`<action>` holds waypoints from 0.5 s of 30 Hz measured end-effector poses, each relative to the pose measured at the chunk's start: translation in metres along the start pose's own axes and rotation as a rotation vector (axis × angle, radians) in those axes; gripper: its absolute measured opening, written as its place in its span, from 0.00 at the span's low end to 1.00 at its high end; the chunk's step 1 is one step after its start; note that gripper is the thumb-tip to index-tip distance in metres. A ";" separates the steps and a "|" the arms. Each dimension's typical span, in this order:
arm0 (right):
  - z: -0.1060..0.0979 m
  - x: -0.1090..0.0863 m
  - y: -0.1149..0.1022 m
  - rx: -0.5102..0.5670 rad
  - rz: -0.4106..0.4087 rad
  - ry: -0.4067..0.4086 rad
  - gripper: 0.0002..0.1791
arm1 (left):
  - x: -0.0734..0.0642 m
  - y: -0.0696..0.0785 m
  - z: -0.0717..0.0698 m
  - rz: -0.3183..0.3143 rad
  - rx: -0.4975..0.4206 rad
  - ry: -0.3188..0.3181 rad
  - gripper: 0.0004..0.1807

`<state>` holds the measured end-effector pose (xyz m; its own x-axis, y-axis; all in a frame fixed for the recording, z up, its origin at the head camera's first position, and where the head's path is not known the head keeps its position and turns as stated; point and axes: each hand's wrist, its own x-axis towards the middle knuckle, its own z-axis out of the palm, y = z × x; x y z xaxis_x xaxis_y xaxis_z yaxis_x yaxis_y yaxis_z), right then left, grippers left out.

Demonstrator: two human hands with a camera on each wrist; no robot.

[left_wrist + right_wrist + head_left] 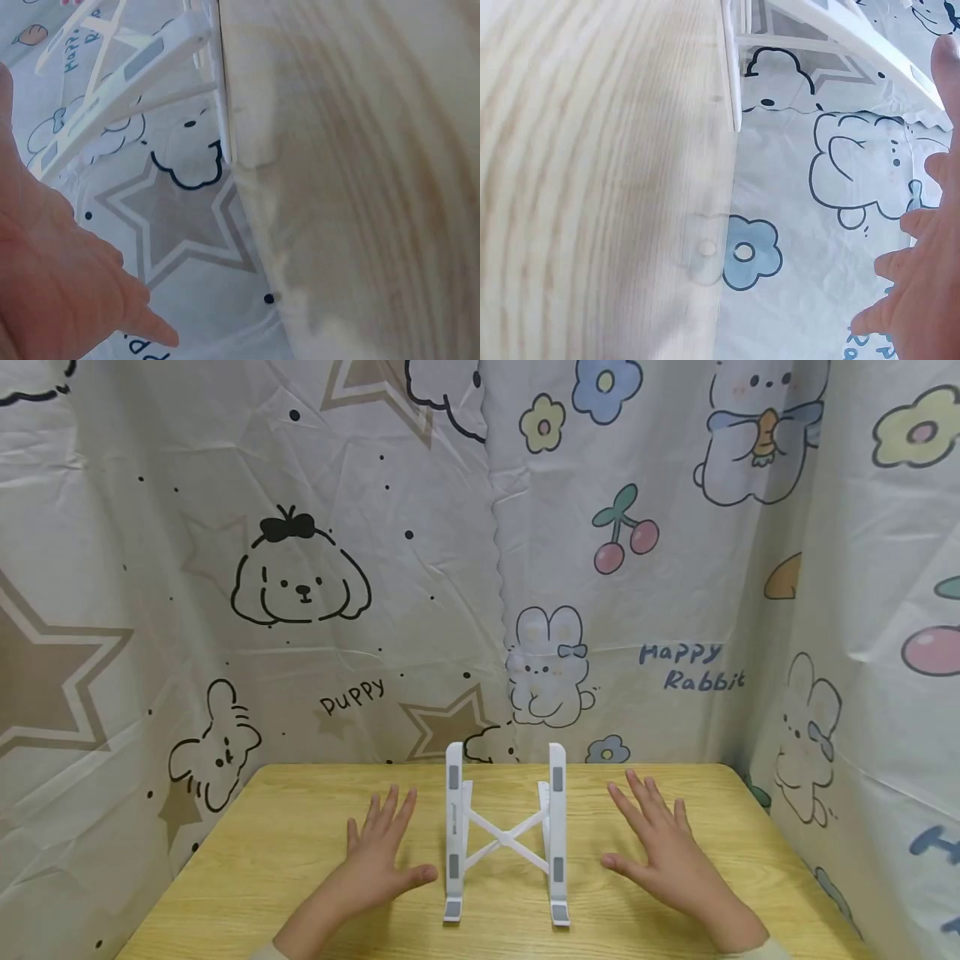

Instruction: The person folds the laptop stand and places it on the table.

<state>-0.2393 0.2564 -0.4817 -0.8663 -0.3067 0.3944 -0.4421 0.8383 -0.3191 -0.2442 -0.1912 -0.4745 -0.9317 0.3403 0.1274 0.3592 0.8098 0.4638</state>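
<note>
A white folding laptop stand (506,838) stands opened out on the table, its two long rails joined by crossed bars. Grey pads show on the rails. To its left is my left hand (377,860), fingers spread, thumb pointing at the near rail with a small gap between. On the other side my right hand (663,856) is also spread, a wider distance from the stand. Neither hand holds anything. The left wrist view has the stand (112,101) beyond the hand; in the right wrist view, part of the stand (870,45) shows at the top.
The stand is on a light wood-grain table (300,818). Behind and along both sides hangs a pale curtain (420,635) printed with puppies, rabbits, stars and flowers, close to the table's back edge.
</note>
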 end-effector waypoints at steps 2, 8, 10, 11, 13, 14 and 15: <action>0.000 0.001 -0.002 0.023 0.016 0.010 0.53 | 0.000 0.001 0.001 -0.004 -0.031 -0.009 0.63; 0.000 0.002 -0.007 0.130 0.075 0.015 0.51 | 0.000 0.005 0.006 -0.015 -0.134 -0.012 0.61; 0.000 0.001 -0.011 0.184 0.108 -0.002 0.49 | -0.001 0.007 0.008 -0.025 -0.167 -0.005 0.61; 0.001 0.001 -0.013 0.207 0.127 -0.011 0.49 | -0.001 0.007 0.009 -0.030 -0.185 -0.001 0.61; 0.001 0.001 -0.016 0.245 0.160 -0.022 0.47 | -0.001 0.007 0.011 -0.038 -0.216 0.011 0.60; 0.002 0.002 -0.017 0.265 0.169 -0.023 0.47 | -0.001 0.007 0.011 -0.036 -0.231 0.021 0.60; 0.003 0.002 -0.018 0.282 0.178 -0.025 0.46 | -0.001 0.007 0.012 -0.033 -0.249 0.029 0.59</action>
<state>-0.2338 0.2392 -0.4773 -0.9396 -0.1807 0.2907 -0.3273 0.7227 -0.6088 -0.2405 -0.1801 -0.4813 -0.9453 0.2984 0.1322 0.3071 0.6762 0.6697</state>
